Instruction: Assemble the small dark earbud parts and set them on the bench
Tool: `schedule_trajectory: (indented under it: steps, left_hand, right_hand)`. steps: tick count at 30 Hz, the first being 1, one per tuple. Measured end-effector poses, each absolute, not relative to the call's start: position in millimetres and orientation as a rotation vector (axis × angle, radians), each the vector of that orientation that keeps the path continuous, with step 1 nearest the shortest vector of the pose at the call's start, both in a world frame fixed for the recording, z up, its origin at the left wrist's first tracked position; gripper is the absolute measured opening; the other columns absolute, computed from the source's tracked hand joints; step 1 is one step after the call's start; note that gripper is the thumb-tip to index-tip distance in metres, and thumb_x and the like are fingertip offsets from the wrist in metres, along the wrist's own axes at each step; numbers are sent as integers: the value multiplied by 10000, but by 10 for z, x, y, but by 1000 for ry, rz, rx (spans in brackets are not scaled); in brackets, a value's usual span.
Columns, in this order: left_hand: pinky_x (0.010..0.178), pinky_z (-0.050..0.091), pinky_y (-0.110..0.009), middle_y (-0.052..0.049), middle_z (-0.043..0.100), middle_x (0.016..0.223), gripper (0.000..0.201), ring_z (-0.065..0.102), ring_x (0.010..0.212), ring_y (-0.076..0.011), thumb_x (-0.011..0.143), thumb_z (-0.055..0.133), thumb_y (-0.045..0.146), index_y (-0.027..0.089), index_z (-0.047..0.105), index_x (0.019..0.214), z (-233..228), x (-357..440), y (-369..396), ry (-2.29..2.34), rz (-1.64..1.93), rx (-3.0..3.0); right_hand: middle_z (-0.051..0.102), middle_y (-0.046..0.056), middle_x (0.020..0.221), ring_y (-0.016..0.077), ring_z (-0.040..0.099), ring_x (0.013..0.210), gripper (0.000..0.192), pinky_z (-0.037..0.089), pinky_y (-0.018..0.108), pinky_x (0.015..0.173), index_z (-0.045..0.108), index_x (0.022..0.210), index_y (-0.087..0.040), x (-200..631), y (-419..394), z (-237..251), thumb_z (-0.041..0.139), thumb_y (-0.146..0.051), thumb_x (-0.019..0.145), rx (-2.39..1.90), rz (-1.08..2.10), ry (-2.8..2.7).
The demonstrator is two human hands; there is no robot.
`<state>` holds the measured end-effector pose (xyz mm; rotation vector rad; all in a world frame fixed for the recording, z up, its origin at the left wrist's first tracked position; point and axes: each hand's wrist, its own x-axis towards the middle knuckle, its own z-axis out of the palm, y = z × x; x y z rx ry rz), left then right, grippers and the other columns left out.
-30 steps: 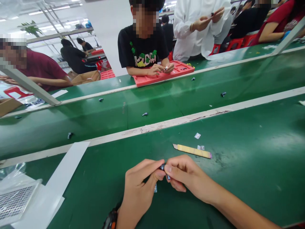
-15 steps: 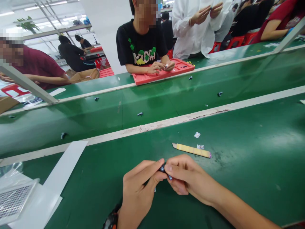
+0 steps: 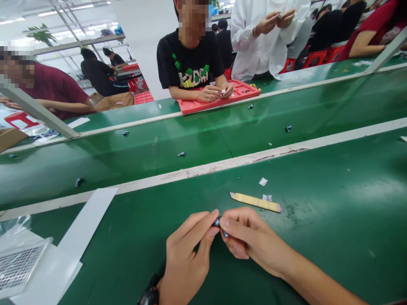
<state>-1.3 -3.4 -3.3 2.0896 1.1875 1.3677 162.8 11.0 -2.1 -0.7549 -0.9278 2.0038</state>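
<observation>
A small dark blue earbud (image 3: 216,222) with a stem is held between both hands over the green bench. My left hand (image 3: 190,245) pinches its rounded end between thumb and fingertips. My right hand (image 3: 244,231) closes on its other side, and the stem shows below the right thumb; the fingers hide part of it. Just beyond the hands lies a yellow utility knife (image 3: 257,202), its blade pointing left. A small printed sticker (image 3: 267,198) touches the knife's far edge, and another sticker (image 3: 263,181) lies a little farther off.
A belt (image 3: 203,144) carrying several spaced earbuds runs behind a pale rail (image 3: 178,174). At left lie white sheets (image 3: 85,228) and a gridded tray (image 3: 22,269). Across the belt, a person in a black shirt (image 3: 192,63) works over a red tray (image 3: 206,103); other people are nearby.
The earbuds on the belt have shifted left. My left hand has moved slightly, and more of the earbud's rounded end shows between the fingertips. The knife has stayed put.
</observation>
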Motion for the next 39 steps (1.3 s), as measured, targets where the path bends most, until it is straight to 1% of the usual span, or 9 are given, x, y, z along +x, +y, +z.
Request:
schedule_trajectory:
  steps: [3,8,13,18,22,31,34,39]
  left_hand:
    - [733,563,-124,-53,780,959,282,729,793,-114,883,633,49,166,758,1107,-34,-22,-40,1175,1369,2113]
    - [642,572,-144,-41,774,859,265,703,678,-114,888,622,64,172,773,1076,1,-24,-43,1189,1342,2060]
    - [607,564,-136,-33,771,824,264,689,627,-106,899,614,79,188,785,1069,1,-18,-43,1199,1374,2007]
    - [633,556,-112,-23,762,832,307,687,649,-92,882,623,45,194,775,1103,-18,-5,-49,1175,1389,2004]
    - [641,555,-113,-24,757,884,383,691,690,-91,884,591,10,216,750,1165,-44,5,-52,1127,1412,2014]
    - [620,562,-140,-28,763,856,333,696,672,-111,884,618,45,223,770,1121,-13,7,-52,1123,1405,2004]
    - [615,558,-146,-30,767,859,313,701,680,-119,886,637,70,235,777,1112,11,3,-36,1084,1401,1992]
    - [568,538,-171,-27,750,840,273,669,645,-121,905,656,147,274,779,1113,31,-8,-37,1055,1356,1864]
  right_hand:
    - [421,-90,394,49,289,371,438,195,214,390,546,636,-165,1615,111,-29,703,-512,850,-760,2000,-929]
    - [420,-91,397,49,291,371,437,200,214,395,554,644,-161,1612,106,-44,708,-514,849,-751,1993,-941]
    - [428,-83,401,53,306,364,418,218,216,396,566,642,-158,1620,103,-40,716,-490,847,-678,2102,-859]
    - [414,-90,396,53,294,371,438,213,216,399,559,649,-158,1609,93,-52,696,-516,861,-699,1983,-970]
    - [413,-91,399,55,288,373,447,211,217,391,557,650,-161,1608,100,-57,691,-535,855,-723,1996,-987]
    - [420,-87,421,58,306,384,455,230,218,401,549,661,-164,1629,72,-70,662,-547,877,-748,1934,-1061]
    - [411,-89,415,54,300,377,435,223,211,397,552,650,-161,1640,72,-61,683,-508,878,-701,1994,-988]
    - [374,-93,448,44,279,383,366,210,192,385,564,650,-148,1638,97,-41,724,-391,873,-527,2243,-729]
